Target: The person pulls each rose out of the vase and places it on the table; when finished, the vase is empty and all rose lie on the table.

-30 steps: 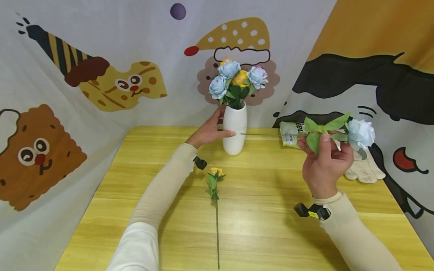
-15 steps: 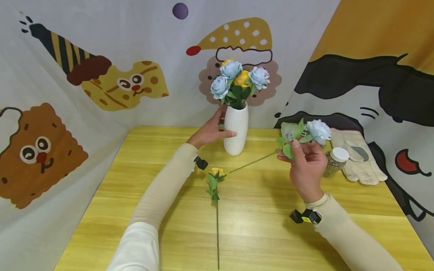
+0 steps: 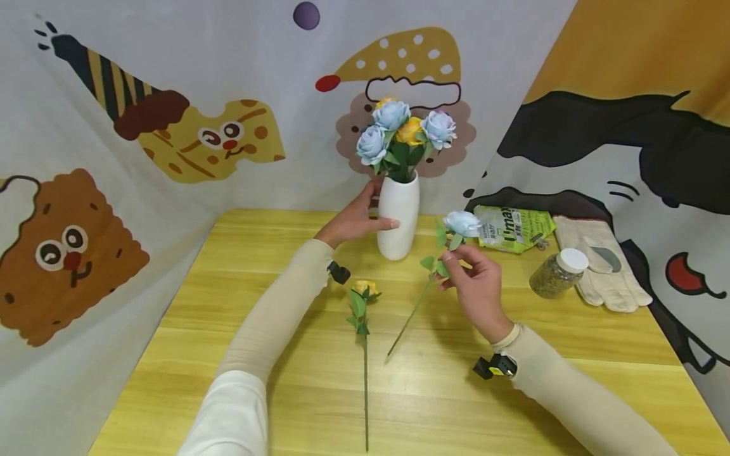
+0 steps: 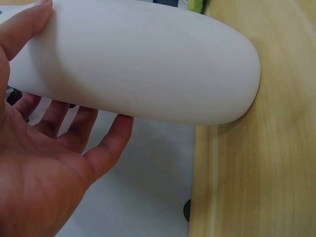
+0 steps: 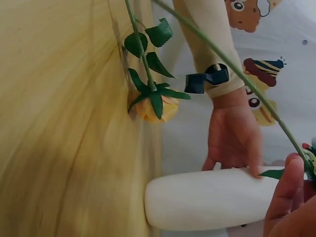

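Note:
A white vase [image 3: 398, 218] stands at the back of the table, with several light blue and yellow roses [image 3: 399, 130] in it. My left hand [image 3: 355, 218] holds the vase from its left side, thumb on the front and fingers curled behind; the left wrist view shows the fingertips [image 4: 124, 123] against the vase wall. To the right of the vase, my right hand [image 3: 476, 282] pinches a light blue rose [image 3: 462, 223] by its leafy stem. Its bloom points up and away, and the stem slants down to the left. On the table lies a yellow rose [image 3: 365, 289], stem towards me.
At the back right lies a green and white packet [image 3: 516, 228]. A clear jar with a white lid [image 3: 559, 273] tilts beside white gloves [image 3: 604, 263]. Behind the table [image 3: 285, 380] hangs a cartoon-printed cloth [image 3: 256, 50].
My right hand has moved left and a little down with the blue rose, uncovering the packet and jar. The stem has swung from level to slanting down-left. My left hand has stayed on the vase.

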